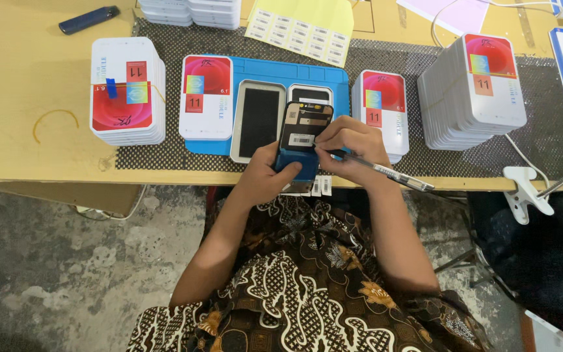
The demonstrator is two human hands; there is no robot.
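Note:
My left hand (270,177) grips a dark phone screen panel (304,125) from below, back side up, resting on a blue holder (298,163). My right hand (350,145) holds a clear pen (386,172) with its tip on the panel's white sticker. Under the hands a strip of small labels (320,186) pokes over the table edge. Behind the panel lies an open white tray with a black screen (259,120) on a blue mat (281,72).
Stacks of white boxes with red labels stand at left (127,91), on the mat (206,98), right of centre (380,107) and far right (474,91). A yellow sticker sheet (301,26) lies at the back. A white clamp (526,189) sits on the table's right edge.

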